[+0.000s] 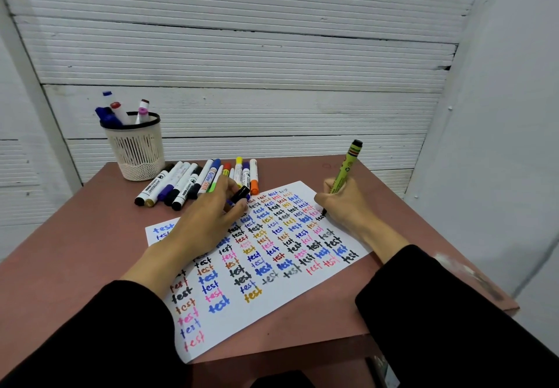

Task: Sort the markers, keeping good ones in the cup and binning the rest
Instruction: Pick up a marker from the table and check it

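green marker [343,172] gripped in right hand [341,203], tip on paper [272,303]; left hand [208,215] pinches black cap [240,194].

head cam | looks forward-down (steeply) | close over table [90,254]

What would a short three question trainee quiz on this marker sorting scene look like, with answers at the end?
1. True or false: the right hand holds the green marker tip-down on the paper.
2. What does the left hand hold? A) black cap B) scissors C) eraser
3. Where do the untested markers lie?

Key: 1 true; 2 A; 3 on the table, between the cup and the paper.
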A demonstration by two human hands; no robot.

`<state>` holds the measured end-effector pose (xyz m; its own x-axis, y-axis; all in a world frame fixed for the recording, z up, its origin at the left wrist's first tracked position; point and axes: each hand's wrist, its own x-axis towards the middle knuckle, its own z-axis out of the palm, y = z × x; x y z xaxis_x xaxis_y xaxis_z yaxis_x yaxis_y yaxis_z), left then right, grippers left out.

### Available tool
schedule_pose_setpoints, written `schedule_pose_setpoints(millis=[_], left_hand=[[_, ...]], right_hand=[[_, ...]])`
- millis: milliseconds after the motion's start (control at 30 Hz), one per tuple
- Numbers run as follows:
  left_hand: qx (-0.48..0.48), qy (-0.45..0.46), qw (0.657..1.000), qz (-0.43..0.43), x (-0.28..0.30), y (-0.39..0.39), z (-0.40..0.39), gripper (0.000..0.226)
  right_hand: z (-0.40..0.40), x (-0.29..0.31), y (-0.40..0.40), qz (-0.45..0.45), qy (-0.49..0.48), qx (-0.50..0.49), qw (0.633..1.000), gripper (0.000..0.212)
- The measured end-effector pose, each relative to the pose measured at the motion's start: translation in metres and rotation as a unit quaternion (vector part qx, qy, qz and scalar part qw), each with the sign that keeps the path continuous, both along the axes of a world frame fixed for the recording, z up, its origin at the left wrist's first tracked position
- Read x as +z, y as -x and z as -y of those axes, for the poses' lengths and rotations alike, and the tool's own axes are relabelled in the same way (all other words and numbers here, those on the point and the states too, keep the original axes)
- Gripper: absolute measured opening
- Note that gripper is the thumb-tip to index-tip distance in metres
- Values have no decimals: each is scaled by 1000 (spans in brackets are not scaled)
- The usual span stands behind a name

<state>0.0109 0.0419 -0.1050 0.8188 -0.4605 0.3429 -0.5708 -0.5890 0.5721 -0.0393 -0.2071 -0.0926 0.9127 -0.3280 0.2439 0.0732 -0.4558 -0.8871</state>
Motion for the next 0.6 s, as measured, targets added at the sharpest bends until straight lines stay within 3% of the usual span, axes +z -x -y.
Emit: schedule_pose_setpoints(millis=[167, 400, 600], left_hand=[[-1, 3, 1000, -1, 1, 1, 1, 18], [-9, -12, 1000, 17, 2, 0, 0, 17], [9, -18, 999, 44, 10, 1, -2, 17]], right_hand=[[0, -1, -1, -13, -5, -27, 1000, 35], [-1, 15, 4, 52, -248, -27, 967, 46], [-24, 20, -8, 8, -206, 40, 978, 45]])
